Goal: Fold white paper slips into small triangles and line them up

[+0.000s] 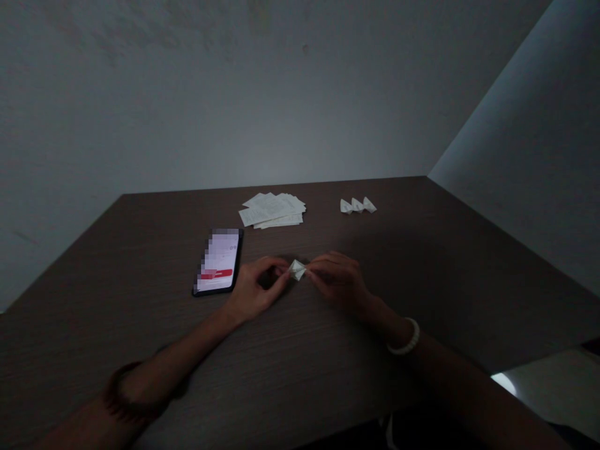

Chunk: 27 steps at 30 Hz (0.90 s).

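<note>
The left hand (253, 289) and the right hand (341, 282) stand a little apart, both pinched with thumb and fingers on the same small folded paper (297, 270) between them. This piece is pale, creased into facets, roughly diamond-shaped from above, and held low over the near middle of the bench (117, 269). The left wrist wears a dark reddish bracelet (111, 400) with a knobbly outer edge; the right has a whitish bracelet (414, 337) of small rounded beads.

Just beyond the left hand lies a phone (222, 257), a flat slab with a black rim and a lit, glossy screen showing a red bar. Farther back, a loose stack of paper slips (276, 209) fans out, thin flat rectangles with faint print and corners at odd angles. To its right, well apart, three folded paper shapes (357, 205) sit in a row, pointed at the top and close together.

The bench top is dark brown with a fine streaky grain. Behind it rises a dull grey wall (281, 94), matte and blotched near the top.
</note>
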Tool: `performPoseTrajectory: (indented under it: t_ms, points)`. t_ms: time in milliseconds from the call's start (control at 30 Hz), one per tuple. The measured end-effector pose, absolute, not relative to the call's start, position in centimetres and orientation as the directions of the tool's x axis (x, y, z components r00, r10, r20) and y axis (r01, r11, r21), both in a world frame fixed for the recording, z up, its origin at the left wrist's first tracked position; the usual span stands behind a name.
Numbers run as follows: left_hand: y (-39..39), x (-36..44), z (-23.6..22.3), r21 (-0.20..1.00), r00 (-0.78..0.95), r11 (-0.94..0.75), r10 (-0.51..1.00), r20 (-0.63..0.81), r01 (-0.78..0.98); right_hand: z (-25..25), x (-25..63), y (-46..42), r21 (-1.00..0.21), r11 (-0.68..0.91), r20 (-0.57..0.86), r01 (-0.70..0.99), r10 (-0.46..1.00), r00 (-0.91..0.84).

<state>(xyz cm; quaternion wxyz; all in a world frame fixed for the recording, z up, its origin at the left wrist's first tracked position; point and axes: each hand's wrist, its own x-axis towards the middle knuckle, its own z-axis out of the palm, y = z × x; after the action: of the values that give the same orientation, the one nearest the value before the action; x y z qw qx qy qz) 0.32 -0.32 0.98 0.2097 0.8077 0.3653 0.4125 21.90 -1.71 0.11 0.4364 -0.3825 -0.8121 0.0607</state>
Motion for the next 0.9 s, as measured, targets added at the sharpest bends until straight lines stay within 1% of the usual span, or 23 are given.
performPoseTrajectory:
  t_ms: [67, 167, 267, 333, 433, 600, 767, 900]
  points:
    - [-0.28, 0.33, 0.87, 0.652, 0.39, -0.637, 0.77, 0.506, 0.412, 0.04, 21.67, -1.68, -0.528, 0.622, 0.619, 0.578, 0.748, -0.24]
    - [-0.3, 0.33, 0.81, 0.654, 0.399, -0.637, 0.769, 0.5, 0.409, -0.09, 21.53, -1.58, -0.666, 0.49, 0.511, 0.563, 0.849, -0.134]
    - [-0.37, 0.32, 0.9, 0.655, 0.408, -0.635, 0.77, 0.491, 0.41, -0.18, 21.54, -1.43, -0.783, 0.406, 0.395, 0.472, 0.91, -0.127]
    - [-0.41, 0.31, 0.96, 0.656, 0.419, -0.626, 0.776, 0.471, 0.422, -0.11, 21.53, -1.37, -0.833, 0.376, 0.342, 0.407, 0.927, -0.156]
    - [-0.43, 0.25, 0.89, 0.655, 0.429, -0.611, 0.787, 0.444, 0.445, 0.12, 21.51, -1.35, -0.864, 0.338, 0.285, 0.373, 0.939, -0.192]
    - [-0.43, 0.08, 0.59, 0.645, 0.42, -0.611, 0.789, 0.448, 0.46, 0.13, 21.74, -1.24, -0.918, 0.275, 0.235, 0.286, 0.958, -0.168]
    - [-0.49, 0.03, 0.96, 0.647, 0.431, -0.611, 0.788, 0.439, 0.457, -0.12, 21.85, -1.13, -0.938, 0.259, 0.227, 0.231, 0.961, -0.159]
    - [-0.34, -0.01, 1.02, 0.65, 0.442, -0.614, 0.784, 0.436, 0.448, -0.21, 21.59, -1.29, -0.937, 0.268, 0.233, 0.226, 0.957, -0.17]
